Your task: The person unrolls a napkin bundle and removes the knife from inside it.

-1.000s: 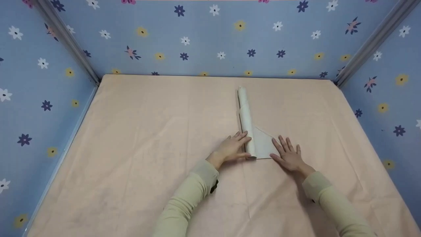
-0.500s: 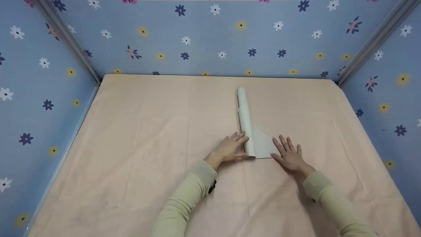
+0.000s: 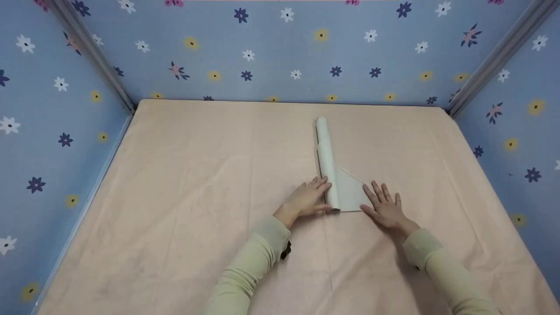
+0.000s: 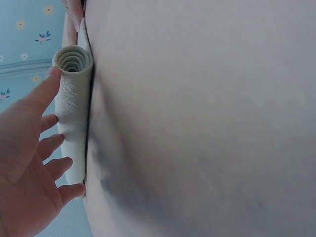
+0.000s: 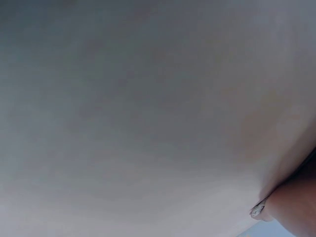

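A pale, whitish mat [image 3: 326, 162] lies mostly rolled up, its roll pointing away from me across the cloth. One flat, slanting piece of the same mat [image 3: 351, 192] extends to the right of the roll. My left hand [image 3: 306, 197] rests against the near left side of the roll, fingers spread and thumb at its end. In the left wrist view the roll [image 4: 75, 108] shows a spiral end, with the fingertips along its side. Fingers spread, my right hand [image 3: 387, 210] presses on the flat piece's right edge. Only part of this hand [image 5: 294, 207] shows in the right wrist view.
A peach cloth [image 3: 197, 175] with shallow creases covers the table. Blue flowered panels [image 3: 280, 57] stand at the back and both sides, joined by grey corner posts [image 3: 494, 57]. Green sleeves [image 3: 247, 262] cover both forearms.
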`<state>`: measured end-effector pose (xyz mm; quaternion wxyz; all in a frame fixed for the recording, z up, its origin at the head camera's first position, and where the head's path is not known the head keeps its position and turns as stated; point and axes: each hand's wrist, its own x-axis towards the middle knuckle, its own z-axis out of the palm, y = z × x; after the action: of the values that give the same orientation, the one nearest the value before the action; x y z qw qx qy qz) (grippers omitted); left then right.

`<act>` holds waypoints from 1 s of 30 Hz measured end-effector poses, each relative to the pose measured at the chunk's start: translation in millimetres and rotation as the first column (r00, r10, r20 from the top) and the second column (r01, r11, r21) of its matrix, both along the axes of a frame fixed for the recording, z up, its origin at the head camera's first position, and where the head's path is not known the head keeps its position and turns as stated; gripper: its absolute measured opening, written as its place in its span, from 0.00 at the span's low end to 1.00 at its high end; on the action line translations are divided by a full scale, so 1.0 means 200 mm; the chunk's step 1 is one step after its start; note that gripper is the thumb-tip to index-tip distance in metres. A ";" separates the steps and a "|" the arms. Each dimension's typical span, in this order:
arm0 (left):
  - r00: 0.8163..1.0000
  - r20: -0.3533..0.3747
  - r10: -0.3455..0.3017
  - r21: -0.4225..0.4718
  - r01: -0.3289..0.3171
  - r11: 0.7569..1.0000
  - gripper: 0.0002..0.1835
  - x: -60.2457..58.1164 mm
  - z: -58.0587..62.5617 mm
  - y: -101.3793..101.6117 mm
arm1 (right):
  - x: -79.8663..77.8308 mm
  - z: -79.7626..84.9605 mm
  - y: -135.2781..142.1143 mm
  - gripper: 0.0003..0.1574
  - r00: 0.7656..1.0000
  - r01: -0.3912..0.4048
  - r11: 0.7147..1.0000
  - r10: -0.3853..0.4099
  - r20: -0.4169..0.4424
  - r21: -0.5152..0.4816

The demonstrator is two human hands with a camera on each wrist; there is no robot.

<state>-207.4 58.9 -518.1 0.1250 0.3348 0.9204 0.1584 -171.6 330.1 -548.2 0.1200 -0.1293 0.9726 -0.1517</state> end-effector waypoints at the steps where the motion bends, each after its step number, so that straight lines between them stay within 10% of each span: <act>1: 1.000 -0.002 0.004 -0.005 -0.004 1.000 0.39 0.00 0.01 0.00 | 0.00 0.00 0.00 0.42 1.000 -0.001 1.000 0.001 0.001 -0.005; 30: 0.959 -0.066 0.276 0.040 -0.274 0.961 0.40 0.00 -0.02 0.25 | 0.00 -0.01 0.00 0.42 0.999 -0.002 1.000 0.001 -0.043 -0.006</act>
<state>-207.1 108.9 -521.5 0.0641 0.2107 0.9594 0.1763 -171.5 330.3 -550.0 0.0986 -0.1336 0.9743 -0.1519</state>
